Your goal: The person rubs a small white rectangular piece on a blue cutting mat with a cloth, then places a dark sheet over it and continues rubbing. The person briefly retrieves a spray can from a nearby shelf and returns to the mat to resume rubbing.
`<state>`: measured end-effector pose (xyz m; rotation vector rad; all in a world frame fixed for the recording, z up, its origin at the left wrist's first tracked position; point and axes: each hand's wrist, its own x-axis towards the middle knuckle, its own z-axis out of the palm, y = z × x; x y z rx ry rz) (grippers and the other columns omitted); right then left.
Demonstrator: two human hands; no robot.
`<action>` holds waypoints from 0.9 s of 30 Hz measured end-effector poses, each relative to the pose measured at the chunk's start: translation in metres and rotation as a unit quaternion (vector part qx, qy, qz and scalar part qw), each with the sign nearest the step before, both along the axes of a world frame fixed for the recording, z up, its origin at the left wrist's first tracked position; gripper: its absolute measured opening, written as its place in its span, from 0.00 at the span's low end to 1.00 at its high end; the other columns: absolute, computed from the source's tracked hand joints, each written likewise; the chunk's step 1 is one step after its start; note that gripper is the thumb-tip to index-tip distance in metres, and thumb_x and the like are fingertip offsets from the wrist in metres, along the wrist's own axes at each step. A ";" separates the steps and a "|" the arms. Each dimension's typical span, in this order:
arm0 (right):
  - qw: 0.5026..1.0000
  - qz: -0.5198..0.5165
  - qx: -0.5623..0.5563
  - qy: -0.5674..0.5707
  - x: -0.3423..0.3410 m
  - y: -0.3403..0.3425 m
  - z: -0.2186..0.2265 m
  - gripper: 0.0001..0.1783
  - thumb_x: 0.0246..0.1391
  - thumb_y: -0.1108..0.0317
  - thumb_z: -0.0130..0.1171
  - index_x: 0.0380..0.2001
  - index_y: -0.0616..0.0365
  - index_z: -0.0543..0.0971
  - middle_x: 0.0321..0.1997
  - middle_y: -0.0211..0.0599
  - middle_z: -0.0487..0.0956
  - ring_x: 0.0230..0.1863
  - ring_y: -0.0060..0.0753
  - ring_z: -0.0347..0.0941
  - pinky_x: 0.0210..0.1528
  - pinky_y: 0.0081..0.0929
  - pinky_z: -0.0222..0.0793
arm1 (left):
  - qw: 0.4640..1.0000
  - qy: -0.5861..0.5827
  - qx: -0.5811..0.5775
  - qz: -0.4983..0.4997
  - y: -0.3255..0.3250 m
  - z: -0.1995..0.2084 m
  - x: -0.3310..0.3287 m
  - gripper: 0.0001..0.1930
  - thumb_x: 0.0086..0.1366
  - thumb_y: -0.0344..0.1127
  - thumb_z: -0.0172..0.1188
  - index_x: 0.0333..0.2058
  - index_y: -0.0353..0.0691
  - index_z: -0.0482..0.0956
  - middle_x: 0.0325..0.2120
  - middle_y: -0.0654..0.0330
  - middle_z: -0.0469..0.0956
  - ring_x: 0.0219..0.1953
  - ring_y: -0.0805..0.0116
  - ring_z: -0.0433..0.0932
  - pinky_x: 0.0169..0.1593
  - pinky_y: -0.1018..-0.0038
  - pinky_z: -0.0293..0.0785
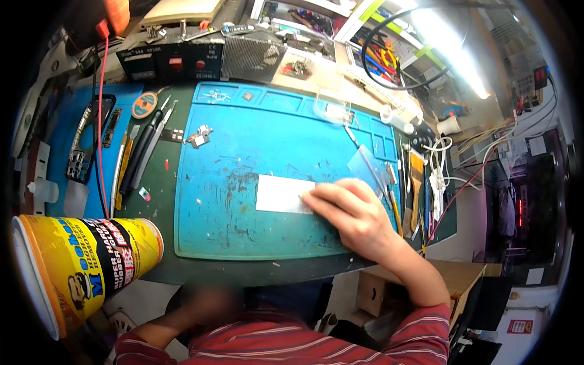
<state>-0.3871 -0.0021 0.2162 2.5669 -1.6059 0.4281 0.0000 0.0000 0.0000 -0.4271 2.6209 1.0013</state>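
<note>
A white rectangular card or sheet point(283, 193) is at the middle of the blue repair mat point(231, 240). The fingers of my right hand point(359, 216) are closed together on its right edge. Whether it lies flat or is slightly lifted, I cannot tell. My left hand point(210, 301) is low, below the bench edge and near my body; it is blurred, so its fingers do not show. A small metal part point(199, 137) sits on the mat's upper left, and a clear bluish plastic sheet point(367, 161) on its right side.
A yellow tub point(115, 261) looms at the left front. Pen-like tools point(146, 146), a solder wick spool point(145, 104) and a phone frame point(88, 137) lie left of the mat. A brush point(415, 182) and white cables point(439, 155) are on the right. A black box point(170, 59) stands behind.
</note>
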 end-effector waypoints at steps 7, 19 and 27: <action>0.998 0.050 -0.014 -0.020 0.022 -0.013 -0.003 0.28 0.51 0.71 0.64 0.57 0.66 0.86 0.60 0.38 0.82 0.51 0.38 0.81 0.55 0.36 0.82 | 0.996 0.079 -0.039 -0.033 -0.004 -0.016 0.025 0.13 0.72 0.44 0.61 0.39 0.41 0.87 0.33 0.50 0.85 0.33 0.48 0.84 0.36 0.48 0.79; 0.998 0.044 -0.031 -0.015 0.032 -0.038 -0.002 0.29 0.50 0.73 0.65 0.58 0.69 0.84 0.57 0.36 0.81 0.50 0.37 0.80 0.54 0.35 0.82 | 0.997 0.070 0.011 0.015 0.008 -0.027 0.029 0.14 0.74 0.46 0.62 0.40 0.41 0.87 0.34 0.48 0.85 0.33 0.46 0.85 0.36 0.49 0.80; 0.998 0.056 -0.040 -0.015 0.031 -0.044 -0.002 0.28 0.50 0.72 0.66 0.57 0.70 0.84 0.55 0.38 0.80 0.49 0.37 0.80 0.50 0.35 0.80 | 0.999 0.026 0.039 -0.005 -0.002 0.003 0.010 0.15 0.72 0.46 0.63 0.36 0.40 0.88 0.34 0.48 0.85 0.34 0.45 0.85 0.37 0.47 0.79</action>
